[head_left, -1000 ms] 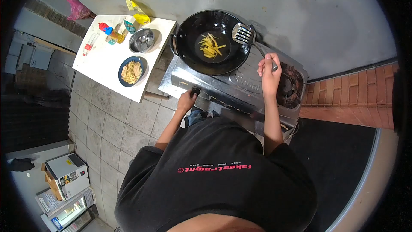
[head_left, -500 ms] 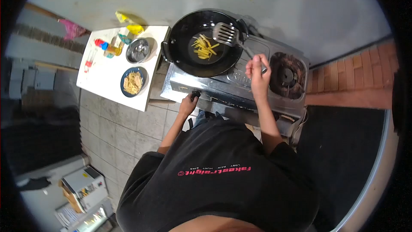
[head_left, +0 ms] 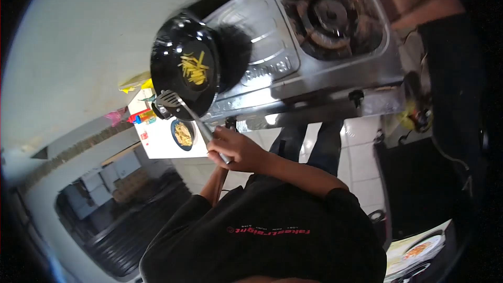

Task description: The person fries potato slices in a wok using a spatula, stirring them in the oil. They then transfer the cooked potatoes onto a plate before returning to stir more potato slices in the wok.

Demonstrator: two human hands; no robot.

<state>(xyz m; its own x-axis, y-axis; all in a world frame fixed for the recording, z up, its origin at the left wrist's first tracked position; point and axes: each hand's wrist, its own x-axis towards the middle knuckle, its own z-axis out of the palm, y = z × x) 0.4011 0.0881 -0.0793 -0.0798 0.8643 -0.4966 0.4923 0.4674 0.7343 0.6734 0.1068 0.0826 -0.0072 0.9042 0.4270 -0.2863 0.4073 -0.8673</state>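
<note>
My right hand (head_left: 240, 151) is closed around the handle of a metal slotted spatula (head_left: 205, 130). The spatula's slotted head lies over the near-left rim of a black wok (head_left: 162, 68), close to its side handle. Yellow strips of food (head_left: 195, 69) sit in a small pile at the bottom of the wok. Behind my right hand, my left forearm (head_left: 212, 189) reaches toward the stove front, near a black knob (head_left: 230, 122). The fingers of my left hand are hidden, so its grip does not show.
The wok stands on the left burner of a steel gas stove (head_left: 262, 47); a bare right burner (head_left: 330, 18) shows beside it. A white table (head_left: 152, 147) at left bears a dark bowl of food (head_left: 183, 135) and bottles. A second knob (head_left: 356, 98) sits at right.
The view has turned and shifted rightward. My right hand has carried the spatula from the wok's right rim across to its near-left rim, and now covers my left hand.
</note>
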